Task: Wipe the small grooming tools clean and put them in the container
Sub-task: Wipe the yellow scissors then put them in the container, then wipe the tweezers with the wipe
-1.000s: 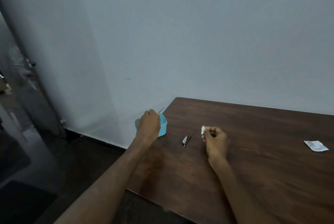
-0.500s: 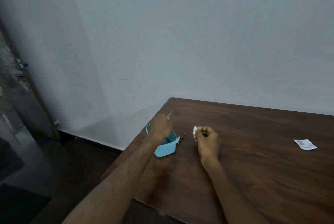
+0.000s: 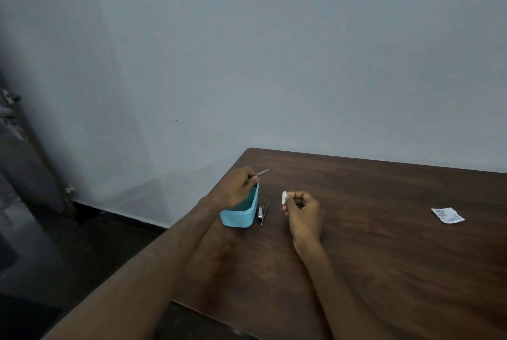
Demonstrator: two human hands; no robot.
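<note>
Fingers (image 3: 253, 178) pinching thin tool (image 3: 262, 172) now above shifted container (image 3: 241, 216).

The table (image 3: 384, 230) is showing a dark brown wood grain with fine streaks running across it. The container (image 3: 241, 216) is showing a plain light turquoise blue, a shade darker inside. The nail clipper (image 3: 260, 213) and tweezers (image 3: 265, 212) beside it are gleaming a silvery grey. The thin tool (image 3: 262, 172) is looking pale grey and metallic. The small wipe (image 3: 284, 197) is showing plain white. The sachet (image 3: 447, 215) is appearing white with faint bluish-grey print. The wall (image 3: 301, 65) is reading as flat pale blue-grey, the floor (image 3: 82, 243) as near black.
</note>
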